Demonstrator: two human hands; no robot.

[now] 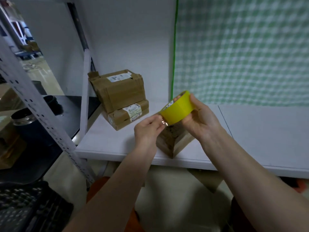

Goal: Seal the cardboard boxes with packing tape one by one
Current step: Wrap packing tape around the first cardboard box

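From the head camera, the right hand (200, 119) grips a yellow roll of packing tape (178, 108), fingers curled around its outer band and thumb on the upper rim, holding it above the white surface (107, 141). The left hand (148, 129) pinches the loose end of the tape (164, 123) at the roll's lower left edge, fingertips closed on a short crinkled tab that looks clear and brownish. A printed label shows on the roll's inner core, but its writing is too small to read.

Directly beneath the hands, a small cardboard box (173, 141) sits on the surface near its front edge, one corner turned toward the viewer; the hands hide most of its top. Further back and to the left, two more cardboard boxes are stacked, the upper box (118, 88) resting askew on the lower box (128, 116). Both are wrapped in brown tape and carry white shipping labels with barcodes, the text blurred beyond reading.

At the left stands a grey perforated shelf upright (41, 118), with a dark jar (23, 117) behind it.
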